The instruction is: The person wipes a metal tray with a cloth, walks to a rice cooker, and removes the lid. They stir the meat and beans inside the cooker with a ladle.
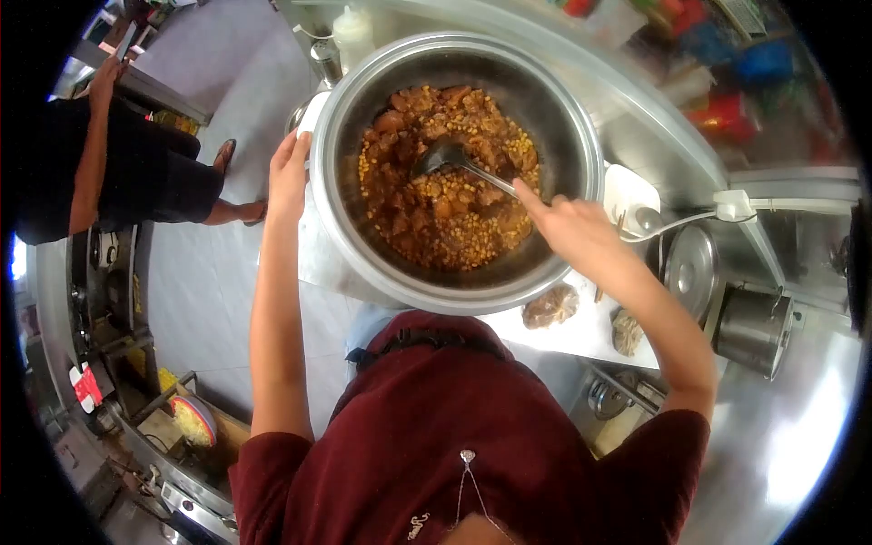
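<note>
A large metal pot (336,238) stands in front of me, with a brown stew of meat chunks and yellow beans or kernels (454,204) in its bottom. My right hand (574,232) reaches over the pot's right rim, closed around the handle of a metal ladle (443,156). The ladle's head rests in the stew, near the middle. At the pot's left rim, my left hand (289,173) has its fingers closed on a white dish (314,116), seen nearly edge-on. Its exact shape is partly hidden by the hand and rim.
Right of the pot are a white bowl (631,202), a bag of brown food (551,307), a round lid (692,271) and a steel pot (754,331). A squeeze bottle (352,38) stands behind. Another person (127,168) stands at left, holding a phone.
</note>
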Tool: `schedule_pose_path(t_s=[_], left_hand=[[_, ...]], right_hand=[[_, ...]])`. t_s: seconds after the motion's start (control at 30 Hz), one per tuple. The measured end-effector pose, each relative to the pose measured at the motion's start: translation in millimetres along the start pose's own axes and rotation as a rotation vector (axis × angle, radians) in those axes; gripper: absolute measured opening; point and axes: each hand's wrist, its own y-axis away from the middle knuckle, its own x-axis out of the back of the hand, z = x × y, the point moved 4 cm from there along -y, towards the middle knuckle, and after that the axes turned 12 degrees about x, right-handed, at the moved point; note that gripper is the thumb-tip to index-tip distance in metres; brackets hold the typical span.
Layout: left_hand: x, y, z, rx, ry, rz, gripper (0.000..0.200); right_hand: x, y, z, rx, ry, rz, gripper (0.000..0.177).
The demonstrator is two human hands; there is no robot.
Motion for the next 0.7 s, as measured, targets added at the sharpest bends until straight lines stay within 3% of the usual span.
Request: schedule_pose_path(t_s=[0.1, 0.2, 0.3, 0.5, 0.53, 0.57, 0.7], left_hand=[[0, 0, 0, 0.001, 0.018, 0.026, 0.044], [0, 1, 1, 0.006, 0.023, 0.041, 0.043], [-1, 0, 1, -0.008, 0.018, 0.031, 0.042], [-4, 5, 5, -0.006, 0.026, 0.019, 0.041], [-4, 6, 6, 0.008, 0.029, 0.027, 0.04], [-3, 6, 5, 0.004, 0.031, 0.024, 0.04], [-3, 4, 4, -0.025, 0.036, -0.012, 0.042]], right_hand=[[8, -10, -4, -0.013, -0.105, -0.039, 0.065], [1, -18, -12, 0.049, -0.014, -0.012, 0.063], [-9, -25, -13, 0.087, 0.209, 0.195, 0.063], [-9, -43, -20, 0.114, 0.214, 0.118, 0.06], [-1, -43, -13, 0.082, 0.096, -0.034, 0.052], [6, -40, -1, 0.02, -0.051, -0.052, 0.051], [24, -5, 17, 0.139, 0.068, 0.096, 0.048]])
